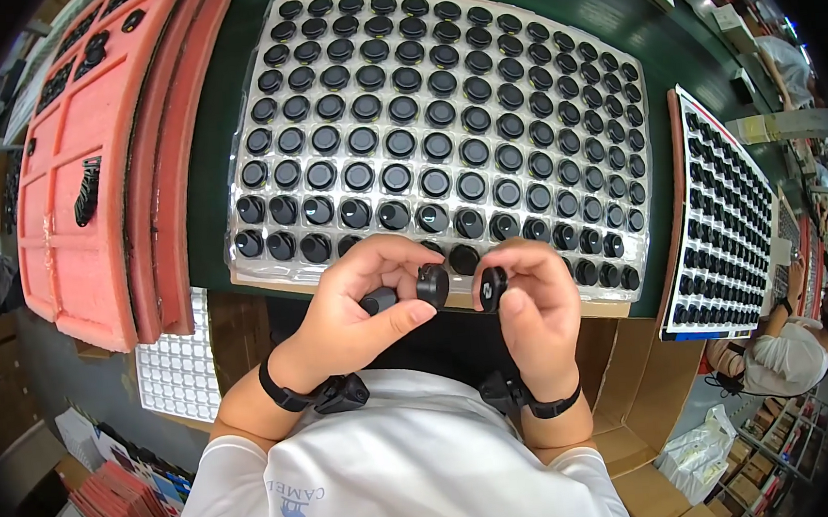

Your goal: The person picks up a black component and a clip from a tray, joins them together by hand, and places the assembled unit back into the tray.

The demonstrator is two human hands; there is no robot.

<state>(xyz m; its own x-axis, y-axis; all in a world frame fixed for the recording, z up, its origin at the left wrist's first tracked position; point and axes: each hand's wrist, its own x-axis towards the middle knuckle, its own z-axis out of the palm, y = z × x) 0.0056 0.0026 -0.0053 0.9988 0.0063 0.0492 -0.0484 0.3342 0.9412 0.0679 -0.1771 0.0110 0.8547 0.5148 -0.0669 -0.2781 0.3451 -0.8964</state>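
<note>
A small round black cap [433, 283] sits pinched in the left hand [359, 306]; the right hand [535, 307] pinches a second black disc [492, 287], both just above the near edge of a clear tray [269, 270] of identical black caps. Open brown cartons [638, 387] lie below.

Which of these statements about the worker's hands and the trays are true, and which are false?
1. The left hand holds a small black round part. True.
2. The right hand is empty. False: it holds a second black part.
3. The big clear tray holds black round parts in rows. True.
4. The foam trays on the left are blue. False: they are pinkish red.
5. Both wrists wear black bands. True.
</note>
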